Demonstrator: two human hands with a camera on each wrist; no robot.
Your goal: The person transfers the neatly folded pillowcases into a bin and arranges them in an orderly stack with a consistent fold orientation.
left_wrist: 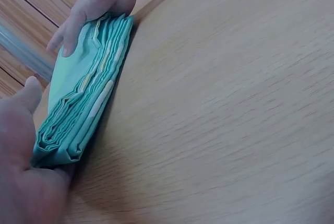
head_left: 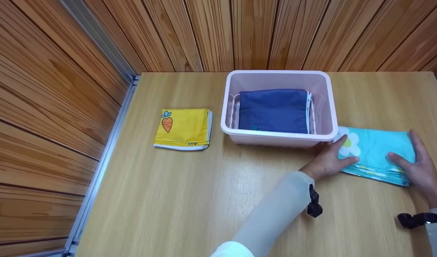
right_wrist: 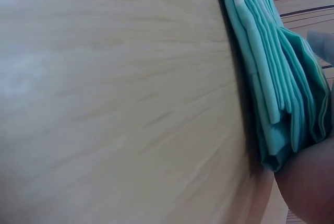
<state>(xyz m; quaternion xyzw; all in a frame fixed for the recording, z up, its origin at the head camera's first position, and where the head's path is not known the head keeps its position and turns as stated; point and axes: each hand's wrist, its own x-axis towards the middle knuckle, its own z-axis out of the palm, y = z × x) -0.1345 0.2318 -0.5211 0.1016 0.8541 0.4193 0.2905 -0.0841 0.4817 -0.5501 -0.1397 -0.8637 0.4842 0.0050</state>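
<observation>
A folded turquoise cloth (head_left: 377, 154) with a white flower print lies flat on the tabletop (head_left: 211, 185), right of centre and just beside the near right corner of a pink bin (head_left: 327, 107). The left hand (head_left: 331, 159) is at the cloth's left end, thumb on top by the flower and the other fingers loosely bent at the near edge. The right hand (head_left: 420, 167) is at the right end, fingers laid over the top and curled a little round the edge. In the left wrist view the stacked layers of the cloth (left_wrist: 83, 104) show edge-on, with the left hand (left_wrist: 23, 166) cupping one end and the right hand (left_wrist: 96, 4) the other. In the right wrist view the layered edge of the cloth (right_wrist: 282, 83) rests on the wood; only a bit of the right hand (right_wrist: 308, 182) shows, pressed against its corner.

The bin stands at the far middle of the tabletop, close to the cloth's far left corner. Inside it lies a folded dark blue cloth (head_left: 273, 110), filling most of the floor. A folded yellow cloth (head_left: 184, 128) with a carrot print lies well apart on the left. Wooden slat walls (head_left: 54, 89) close the left and far sides.
</observation>
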